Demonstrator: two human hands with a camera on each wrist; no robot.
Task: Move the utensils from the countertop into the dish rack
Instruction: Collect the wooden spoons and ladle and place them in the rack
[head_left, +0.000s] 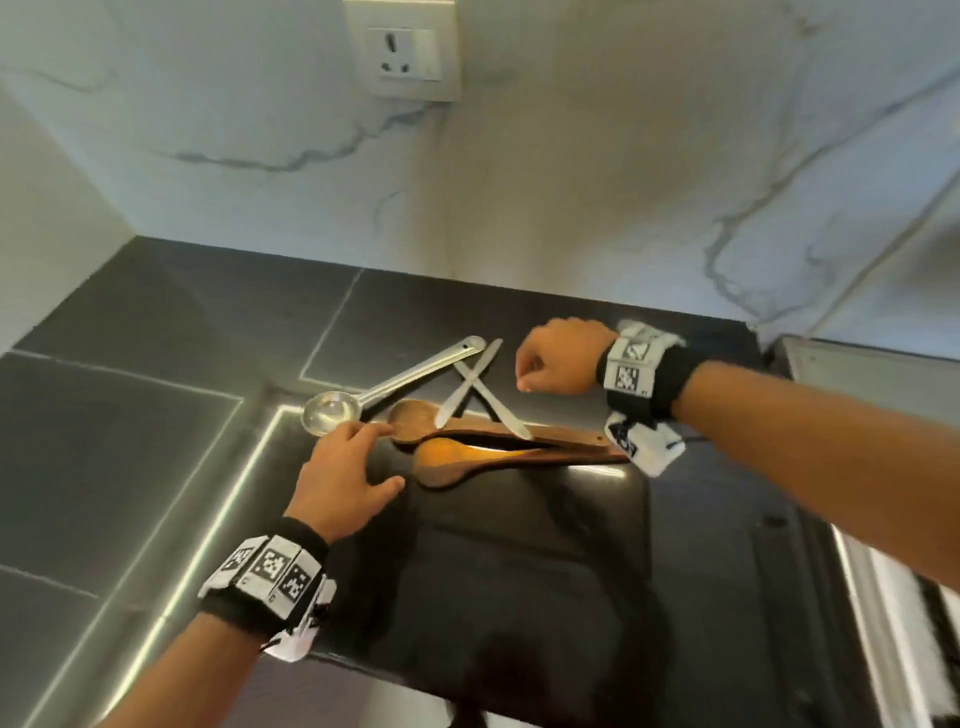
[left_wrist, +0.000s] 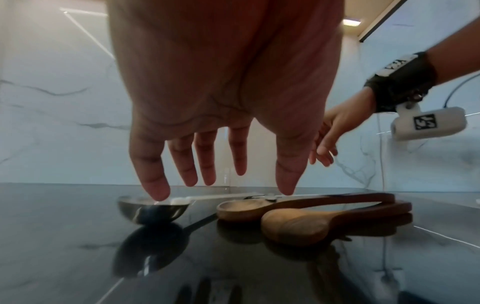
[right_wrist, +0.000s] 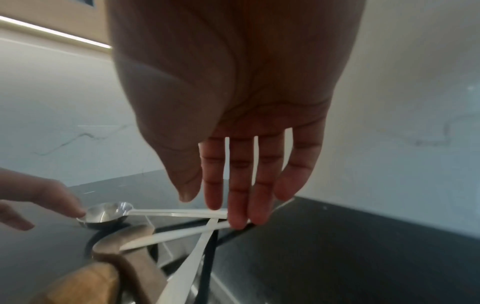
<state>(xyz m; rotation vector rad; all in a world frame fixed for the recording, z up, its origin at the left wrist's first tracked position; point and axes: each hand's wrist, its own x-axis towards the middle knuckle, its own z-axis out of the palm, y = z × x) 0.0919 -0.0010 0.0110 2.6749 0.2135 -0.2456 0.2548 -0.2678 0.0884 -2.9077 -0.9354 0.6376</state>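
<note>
Ladle, two wooden spoons and crossed knives lie on the countertop. Left hand and right hand hover, fingers loose, holding nothing. Steel looks slick, stiff; best pinched mid-handle.

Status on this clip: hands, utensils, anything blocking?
Left hand open at ladle bowl. Right hand open over crossed knives. Wooden spoons on countertop. Nothing blocking.

A glossy black countertop with pale seams meets a white marble-veined wall behind it; a socket plate sits on that wall above the countertop; a strip light glows overhead
</note>
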